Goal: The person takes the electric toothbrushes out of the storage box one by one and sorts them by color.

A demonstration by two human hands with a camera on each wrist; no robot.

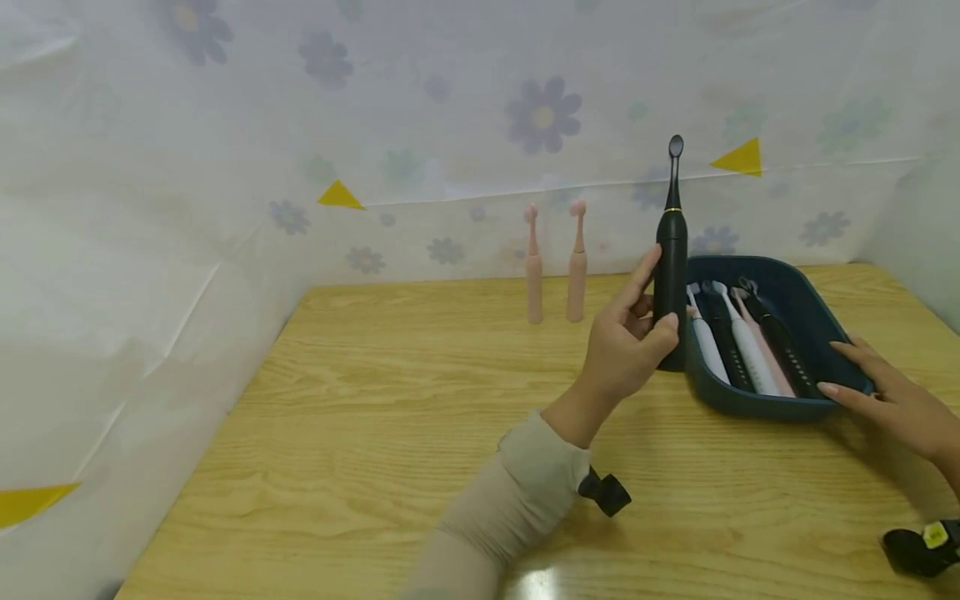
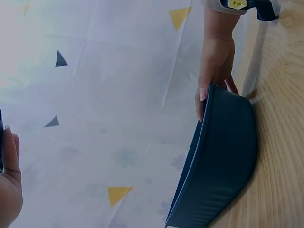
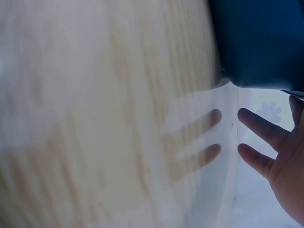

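Note:
My left hand (image 1: 618,346) grips a black electric toothbrush (image 1: 671,275) upright, with its brush head at the top and a thin gold ring at the neck. In the left wrist view, only part of this hand (image 2: 12,190) shows at the left edge. A dark blue bin (image 1: 757,408) stands to the right of the toothbrush. My right hand (image 1: 896,404) holds the bin's near right corner, thumb and a finger over the rim. Two of its other fingers spread straight below in the right wrist view. White, black and pink toothbrushes (image 1: 750,350) lie side by side in the bin's left part.
Two pink electric toothbrushes (image 1: 534,287) stand upright near the table's back edge, left of the bin. The wooden table (image 1: 360,400) meets a flower-patterned sheet (image 1: 450,108) behind it and on the left. Yellow triangles (image 1: 742,158) mark the sheet.

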